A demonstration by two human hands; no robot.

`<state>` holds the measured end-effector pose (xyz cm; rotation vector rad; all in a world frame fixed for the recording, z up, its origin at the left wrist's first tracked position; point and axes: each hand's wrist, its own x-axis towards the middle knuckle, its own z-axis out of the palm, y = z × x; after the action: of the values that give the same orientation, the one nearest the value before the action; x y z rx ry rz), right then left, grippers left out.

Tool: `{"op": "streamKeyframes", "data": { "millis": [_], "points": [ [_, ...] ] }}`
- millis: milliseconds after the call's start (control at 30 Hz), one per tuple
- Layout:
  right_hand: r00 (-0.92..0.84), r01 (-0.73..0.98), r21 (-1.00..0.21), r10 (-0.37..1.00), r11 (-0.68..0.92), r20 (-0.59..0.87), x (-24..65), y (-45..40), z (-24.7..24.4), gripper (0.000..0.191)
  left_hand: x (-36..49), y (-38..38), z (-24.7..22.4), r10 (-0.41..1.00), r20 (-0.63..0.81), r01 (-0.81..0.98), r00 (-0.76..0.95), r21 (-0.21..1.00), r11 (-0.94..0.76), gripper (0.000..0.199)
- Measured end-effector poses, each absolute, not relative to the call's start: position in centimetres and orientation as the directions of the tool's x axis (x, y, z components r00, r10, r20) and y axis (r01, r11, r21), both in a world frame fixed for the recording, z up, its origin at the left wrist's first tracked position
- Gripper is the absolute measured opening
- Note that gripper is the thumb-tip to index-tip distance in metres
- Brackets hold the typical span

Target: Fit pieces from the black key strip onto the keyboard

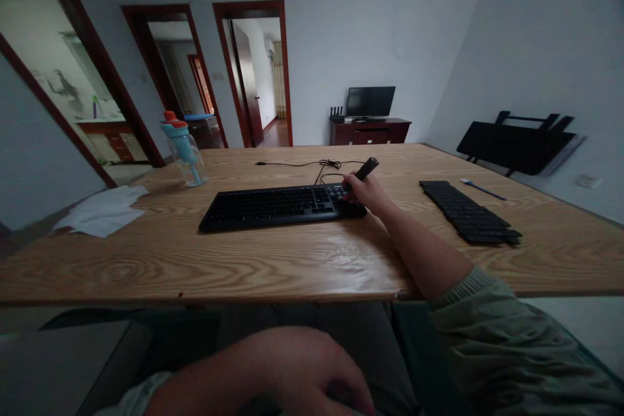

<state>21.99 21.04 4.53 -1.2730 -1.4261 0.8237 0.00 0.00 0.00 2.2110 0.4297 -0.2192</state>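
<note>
My right hand (pixel 364 192) is closed around a thick black stick-like tool (pixel 368 168), which slants up to the right. Its lower end is hidden by my fingers, over the number pad of a black keyboard (pixel 263 205). The keyboard lies flat on the wooden table, its cable (pixel 327 163) loosely bunched behind it. Down in my lap, below the table's edge, is my left hand (pixel 312 370), bent at the wrist. Most of its fingers are cut off or hidden, so its grip cannot be made out.
Right of my forearm lies a dark ridged slab (pixel 465 211) of key-like pieces, with a small blue-handled brush (pixel 482 189) beyond it. White tissues (pixel 104 209) and a clear bottle with a blue-and-red lid (pixel 184 153) stand left. The wooden table's (pixel 195 266) front edge is near my lap.
</note>
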Motion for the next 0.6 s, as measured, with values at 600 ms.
{"op": "streamKeyframes", "data": {
  "millis": [600],
  "points": [
    [0.112,0.200,-0.977,0.988,0.079,0.103,22.0,21.3,4.3,0.018,5.0,22.1,5.2,0.758,0.271,0.747,0.593,0.165,-0.644,0.026]
  ]
}}
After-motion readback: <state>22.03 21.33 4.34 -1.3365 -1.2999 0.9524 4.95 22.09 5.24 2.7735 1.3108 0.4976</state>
